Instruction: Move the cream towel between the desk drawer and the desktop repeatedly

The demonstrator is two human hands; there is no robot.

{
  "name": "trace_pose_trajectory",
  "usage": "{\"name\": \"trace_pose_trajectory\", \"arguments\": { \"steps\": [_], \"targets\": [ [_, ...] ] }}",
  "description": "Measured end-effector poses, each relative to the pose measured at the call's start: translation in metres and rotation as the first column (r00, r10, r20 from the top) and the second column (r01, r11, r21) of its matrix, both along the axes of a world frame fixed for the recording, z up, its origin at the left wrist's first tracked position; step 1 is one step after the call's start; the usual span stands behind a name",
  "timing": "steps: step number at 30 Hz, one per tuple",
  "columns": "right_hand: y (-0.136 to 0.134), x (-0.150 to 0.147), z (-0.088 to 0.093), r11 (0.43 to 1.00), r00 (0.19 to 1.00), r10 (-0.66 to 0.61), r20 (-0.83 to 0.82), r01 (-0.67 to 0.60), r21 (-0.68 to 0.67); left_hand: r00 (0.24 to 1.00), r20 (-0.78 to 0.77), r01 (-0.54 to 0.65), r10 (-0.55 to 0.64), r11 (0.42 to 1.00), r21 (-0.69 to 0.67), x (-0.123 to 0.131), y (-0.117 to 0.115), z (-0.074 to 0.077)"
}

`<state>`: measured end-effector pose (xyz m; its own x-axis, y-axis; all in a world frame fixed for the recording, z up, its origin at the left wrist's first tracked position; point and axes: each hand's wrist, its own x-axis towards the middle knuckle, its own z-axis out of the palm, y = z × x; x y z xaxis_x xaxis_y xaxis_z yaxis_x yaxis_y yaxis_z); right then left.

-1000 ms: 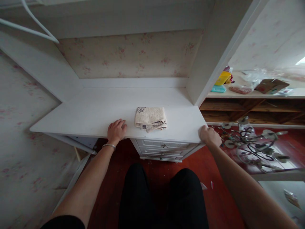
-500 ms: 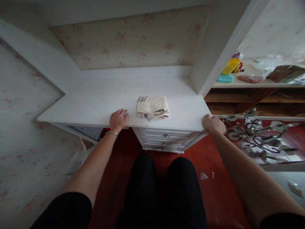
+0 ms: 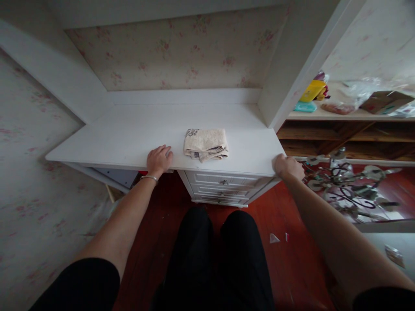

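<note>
One folded beige cloth [image 3: 206, 141] is laid on the white tabletop [image 3: 129, 134], above the drawers [image 3: 209, 178]. Left of the cloth, the left hand [image 3: 159, 160] is rested unclenched at the front edge; the tabletop's right corner is grasped by the right hand [image 3: 288, 167].

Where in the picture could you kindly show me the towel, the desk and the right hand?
Towel [image 3: 206, 141]: head view, on its folded top.
Desk [image 3: 145, 129]: head view, on its bare white top.
Right hand [image 3: 288, 166]: head view, on the back of the hand.
</note>
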<state>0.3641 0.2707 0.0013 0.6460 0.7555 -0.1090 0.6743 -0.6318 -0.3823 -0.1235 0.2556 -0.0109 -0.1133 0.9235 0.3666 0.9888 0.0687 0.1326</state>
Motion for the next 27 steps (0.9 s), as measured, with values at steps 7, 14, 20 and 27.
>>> {"name": "trace_pose_trajectory", "arguments": {
  "steps": [7,14,20,27],
  "targets": [
    [0.0034,0.0013,-0.0022,1.000,0.999,-0.016,0.039,0.017,-0.018,1.000,-0.006,-0.018,0.018,1.000,-0.018,-0.0007,0.0015,-0.0005],
    [0.0026,-0.0006,0.0010,0.999,0.999,-0.017,0.032,0.018,-0.037,1.000,-0.003,-0.022,0.022,1.000,-0.019,-0.0014,0.0011,0.0019],
    [0.0041,-0.0003,0.0004,0.999,0.999,-0.022,0.043,0.024,-0.040,1.000,-0.008,-0.023,0.023,0.999,-0.030,0.0005,-0.0011,0.0042],
    [0.0039,0.0012,-0.0015,0.999,0.999,-0.008,0.047,0.010,-0.041,1.000,0.006,-0.017,0.017,1.000,-0.008,0.0008,-0.0032,0.0043]
  ]
}}
